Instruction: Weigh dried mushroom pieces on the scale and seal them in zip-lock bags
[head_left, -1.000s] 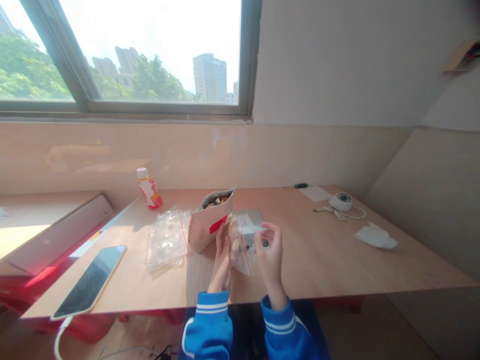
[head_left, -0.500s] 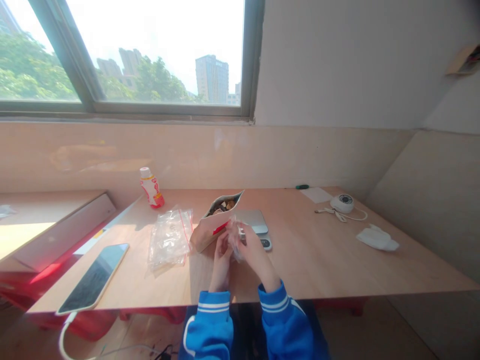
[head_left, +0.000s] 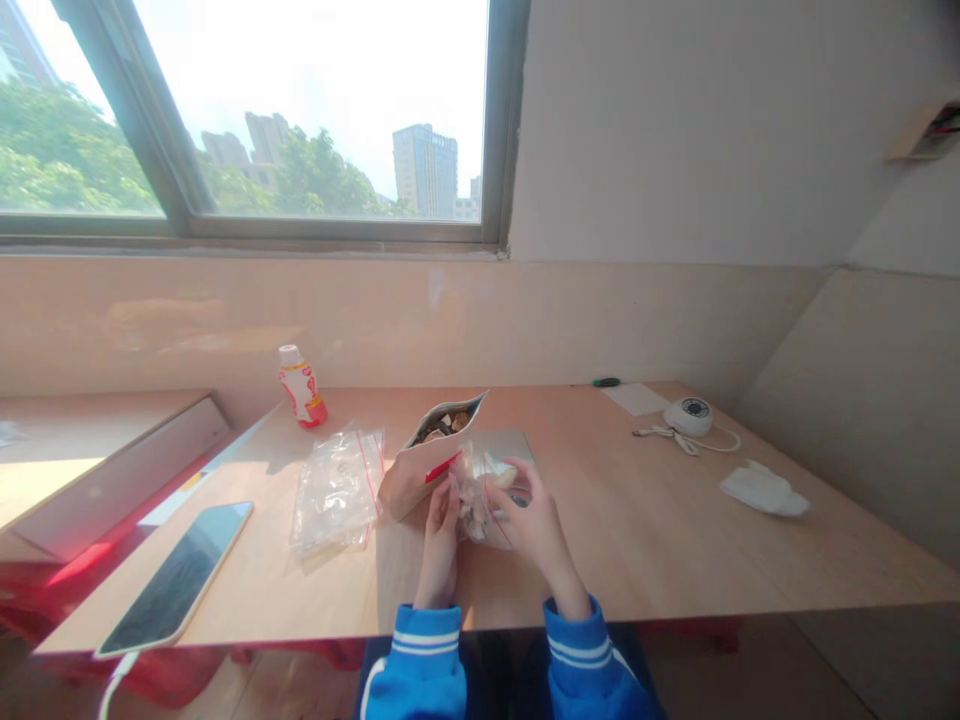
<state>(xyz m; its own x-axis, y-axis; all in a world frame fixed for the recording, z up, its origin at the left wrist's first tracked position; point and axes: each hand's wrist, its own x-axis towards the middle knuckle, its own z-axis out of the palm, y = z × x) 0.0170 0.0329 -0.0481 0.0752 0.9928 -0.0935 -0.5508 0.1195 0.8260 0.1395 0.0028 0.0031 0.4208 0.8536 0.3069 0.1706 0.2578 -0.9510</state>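
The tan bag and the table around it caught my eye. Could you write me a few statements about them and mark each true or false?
1. The tan bag is closed at the top. False: its mouth is open, and pieces show inside.
2. The left hand and right hand are both at a clear plastic bag. True.
3. The phone lies to the right of the tan bag. False: it lies to the left, near the table's front edge.
4. More clear bags lie left of the tan bag. True.
5. The bottle is lying on its side. False: it stands upright.
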